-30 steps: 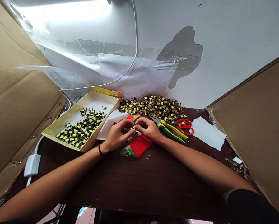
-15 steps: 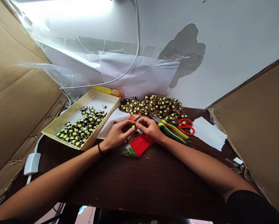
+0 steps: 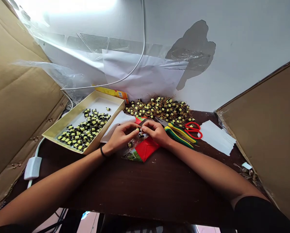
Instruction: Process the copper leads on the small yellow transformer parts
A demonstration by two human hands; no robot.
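Note:
Over a red and green plastic packet [image 3: 149, 150], both of my hands meet at the fingertips. My left hand [image 3: 120, 137] pinches a small yellow-taped coil [image 3: 137, 129] with black ends between thumb and forefinger. Right beside it, my right hand [image 3: 155, 132] has thumb and forefinger pressed together; whatever lies between them is too small to make out. Another small coil [image 3: 129, 145] rests on the packet below my left hand, and a dark piece shows under the fingertips.
A cream cardboard tray [image 3: 49, 137] of many such coils stands left. Behind is a heap of coils with copper wires [image 3: 164, 108]. Green-and-yellow pliers [image 3: 178, 134] and red-handled scissors [image 3: 193, 129] lie right, near white paper [image 3: 217, 137]. Cardboard walls [image 3: 266, 129] flank the table.
My fingertips have drawn slightly apart and my left hand has tilted, so the coil on the packet shows more clearly. The camera view has shifted slightly.

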